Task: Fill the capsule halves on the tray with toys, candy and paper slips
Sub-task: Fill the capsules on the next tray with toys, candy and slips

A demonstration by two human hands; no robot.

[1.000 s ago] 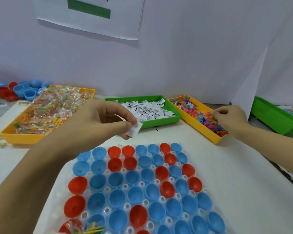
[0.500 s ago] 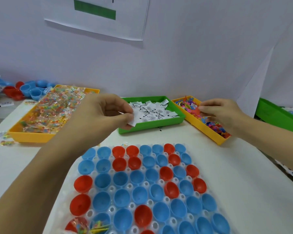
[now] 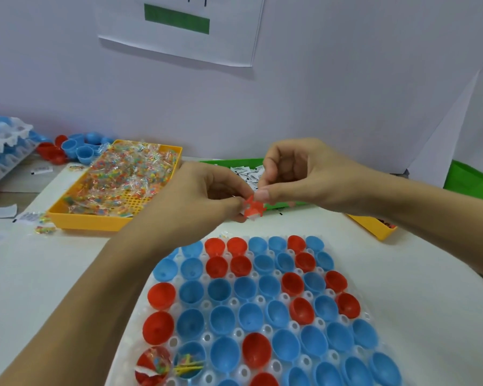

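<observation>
1. Two hands meet above the far edge of the clear tray (image 3: 418,316). The left hand (image 3: 204,201) and right hand (image 3: 299,174) both pinch one small red toy (image 3: 253,208) between fingertips and thumbs; a bit of white shows under the toy, but what it is cannot be made out.
2. Below the hands, the tray holds rows of open capsule halves (image 3: 246,288), blue ones outnumbering red; the near rows run off the picture, so a full count cannot be given. About fifteen red halves are visible.
3. Two halves are filled, both at the near left corner, under the left forearm: one red half (image 3: 152,366) with a candy packet and a white slip, one blue half (image 3: 188,364) with yellow and pink stick-like toys.
4. Four bins can be seen. Left of the left hand, a yellow bin (image 3: 89,224) holds a heap of clear-wrapped candy packets (image 3: 123,176).
5. Behind the hands, a green bin (image 3: 234,162), mostly hidden, holds white printed paper slips (image 3: 243,171).
6. Under the right forearm, the corner of a second yellow bin (image 3: 374,227) shows a few coloured toys.
7. Right of the right arm stands a second green bin (image 3: 471,179); its contents are not in view.
8. Far left, beyond the candy bin, loose blue and red halves (image 3: 76,149) lie beside a stack of white trays (image 3: 3,143).
</observation>
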